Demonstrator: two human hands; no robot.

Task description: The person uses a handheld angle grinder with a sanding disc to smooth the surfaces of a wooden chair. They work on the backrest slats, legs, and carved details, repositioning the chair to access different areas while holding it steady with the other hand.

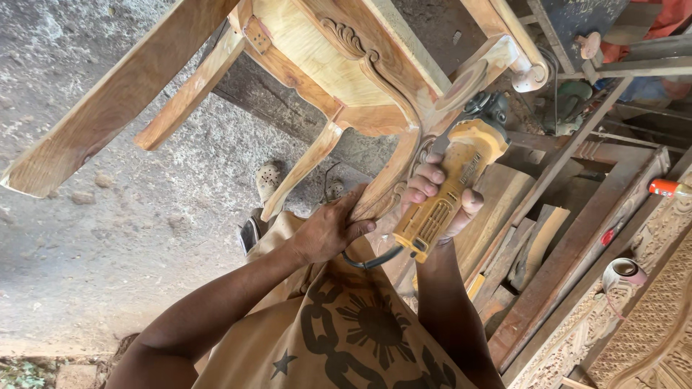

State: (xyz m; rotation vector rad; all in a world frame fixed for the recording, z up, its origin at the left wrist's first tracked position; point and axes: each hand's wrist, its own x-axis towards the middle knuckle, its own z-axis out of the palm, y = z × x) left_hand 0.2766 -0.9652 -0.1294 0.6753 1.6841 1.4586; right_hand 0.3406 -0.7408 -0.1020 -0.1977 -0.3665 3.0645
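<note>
A yellow grinder (450,191) sits at the middle of the view, its dark head pressed up against the carved frame of a bare wooden chair (346,65); the chair lies tipped over, its legs pointing left and down toward the concrete floor (108,238); the right hand (436,194) is wrapped tight round the grinder's ribbed body, a black cord (371,261) looping from its rear end; the left hand (331,229) is closed on the curved front leg (386,184) just beside the tool, so the two hands are near but apart; to the right lie stacked carved wooden panels (577,245), a small pale cup (621,274) resting on them.
</note>
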